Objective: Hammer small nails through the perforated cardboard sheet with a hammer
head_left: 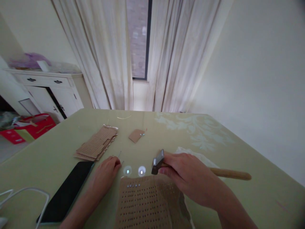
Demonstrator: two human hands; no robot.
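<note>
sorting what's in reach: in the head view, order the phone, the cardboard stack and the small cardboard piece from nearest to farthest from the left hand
From the left hand:
1. Phone, flat on the table just to its left.
2. Cardboard stack, beyond it, slightly left.
3. Small cardboard piece, farther back and to the right.

Two bare forearms come in from the bottom of the frame, one at lower left and one at lower right. No sleeve, watch, ring or glove shows on either. The left hand [107, 173] and the right hand [188, 176] are uncovered, with short, plain fingernails; finer detail is blurred.
</note>
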